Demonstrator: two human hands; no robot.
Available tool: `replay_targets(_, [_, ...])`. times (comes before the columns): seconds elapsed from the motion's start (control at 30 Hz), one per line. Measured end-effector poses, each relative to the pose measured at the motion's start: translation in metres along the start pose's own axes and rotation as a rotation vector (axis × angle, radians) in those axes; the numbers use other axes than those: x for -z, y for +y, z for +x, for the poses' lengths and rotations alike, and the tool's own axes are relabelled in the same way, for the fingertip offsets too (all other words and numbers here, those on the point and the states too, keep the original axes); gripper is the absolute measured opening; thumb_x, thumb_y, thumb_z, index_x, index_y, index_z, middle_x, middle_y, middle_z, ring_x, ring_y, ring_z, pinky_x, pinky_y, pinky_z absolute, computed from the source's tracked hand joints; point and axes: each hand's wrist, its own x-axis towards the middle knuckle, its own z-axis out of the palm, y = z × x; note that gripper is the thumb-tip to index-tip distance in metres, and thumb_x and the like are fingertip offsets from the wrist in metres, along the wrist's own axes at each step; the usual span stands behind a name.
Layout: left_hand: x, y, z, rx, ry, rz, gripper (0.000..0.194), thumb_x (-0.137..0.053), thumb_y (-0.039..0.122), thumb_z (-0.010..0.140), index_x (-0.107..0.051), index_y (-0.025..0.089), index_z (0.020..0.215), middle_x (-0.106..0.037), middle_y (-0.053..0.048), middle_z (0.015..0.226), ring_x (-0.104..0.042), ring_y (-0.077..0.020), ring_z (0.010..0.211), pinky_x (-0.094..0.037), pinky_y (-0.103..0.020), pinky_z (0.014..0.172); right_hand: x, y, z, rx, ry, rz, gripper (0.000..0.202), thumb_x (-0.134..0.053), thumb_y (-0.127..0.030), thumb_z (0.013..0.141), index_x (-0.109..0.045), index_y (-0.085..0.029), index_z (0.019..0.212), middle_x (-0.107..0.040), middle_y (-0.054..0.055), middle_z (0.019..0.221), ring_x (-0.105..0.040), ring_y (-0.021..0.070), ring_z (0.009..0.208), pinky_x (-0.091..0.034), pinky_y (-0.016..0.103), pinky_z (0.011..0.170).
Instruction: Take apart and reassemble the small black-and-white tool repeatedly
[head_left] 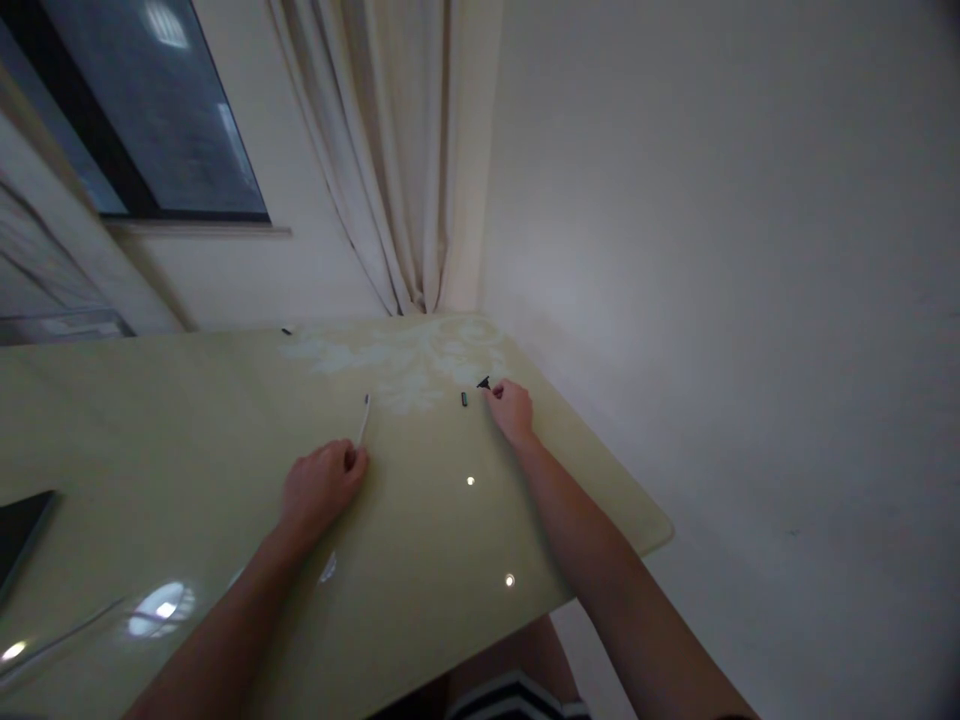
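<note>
My left hand [322, 485] is closed around the lower end of a thin white stick with a dark tip [364, 422], which points up and away over the table. Further forward on the right, my right hand [512, 410] pinches a small black piece, roughly triangular [484, 383]; its exact kind is too small to make out. Just left of those fingers lies a small dark rectangular piece [464, 399] on the tabletop, apart from both hands.
The glossy pale yellow-green table [420, 540] meets a white wall on its right. A dark flat device [22, 530] and a pale cable [64, 638] are at the left. Another small dark piece [286, 331] lies near the back edge. Curtains [405, 180] hang behind.
</note>
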Motion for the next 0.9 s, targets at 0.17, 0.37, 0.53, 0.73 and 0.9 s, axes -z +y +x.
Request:
replay_targets(0.17, [-0.003, 0.011, -0.004, -0.019, 0.162, -0.217, 0.038, -0.041, 0.045, 0.097, -0.048, 0.023, 0.067, -0.061, -0.004, 0.068, -0.054, -0.0191, 0.062, -0.031, -0.03, 0.06, 0.003, -0.004, -0.002, 0.001, 0.013, -0.013, 0.025, -0.071, -0.041, 0.094, -0.076, -0.017, 0.094, -0.077, 0.013, 0.093, -0.067, 0.0229, 0.084, -0.043, 0.03, 0.072])
replay_targets(0.37, [-0.001, 0.058, 0.005, -0.189, 0.225, -0.541, 0.041, -0.042, 0.048, 0.098, -0.04, 0.024, 0.065, -0.046, 0.003, 0.058, -0.042, -0.0145, 0.055, -0.028, -0.028, 0.057, 0.016, -0.017, -0.009, 0.09, 0.053, 0.306, 0.046, -0.05, -0.053, 0.103, -0.071, -0.018, 0.082, -0.07, 0.008, 0.081, -0.06, 0.0189, 0.075, -0.039, 0.029, 0.069])
replay_targets(0.53, [-0.006, 0.122, 0.03, -0.356, 0.148, -0.59, 0.039, -0.041, 0.046, 0.103, -0.051, 0.022, 0.073, -0.059, 0.0, 0.072, -0.053, -0.016, 0.067, -0.04, -0.028, 0.065, 0.018, -0.033, -0.018, 0.256, -0.239, 0.87, 0.062, -0.048, -0.074, 0.095, -0.069, -0.018, 0.078, -0.054, -0.001, 0.061, -0.047, 0.0133, 0.056, -0.035, 0.026, 0.056])
replay_targets(0.73, [-0.031, 0.142, 0.075, -0.323, 0.084, -0.483, 0.038, -0.041, 0.04, 0.104, -0.073, 0.018, 0.1, -0.071, -0.013, 0.108, -0.064, -0.0271, 0.103, -0.047, -0.041, 0.093, 0.02, -0.028, -0.01, 0.006, -0.066, 1.079, 0.061, -0.054, -0.08, 0.086, -0.052, -0.023, 0.064, -0.039, -0.005, 0.051, -0.037, 0.012, 0.048, -0.028, 0.026, 0.047])
replay_targets(0.9, [-0.048, 0.128, 0.096, -0.211, 0.046, -0.375, 0.037, -0.068, 0.042, 0.09, -0.073, 0.025, 0.123, -0.063, -0.016, 0.139, -0.054, -0.0412, 0.125, -0.042, -0.055, 0.101, 0.02, -0.023, -0.005, -0.139, -0.169, 1.243, 0.061, -0.058, -0.082, 0.081, -0.049, -0.023, 0.065, -0.037, -0.007, 0.05, -0.032, 0.0102, 0.043, -0.024, 0.025, 0.042])
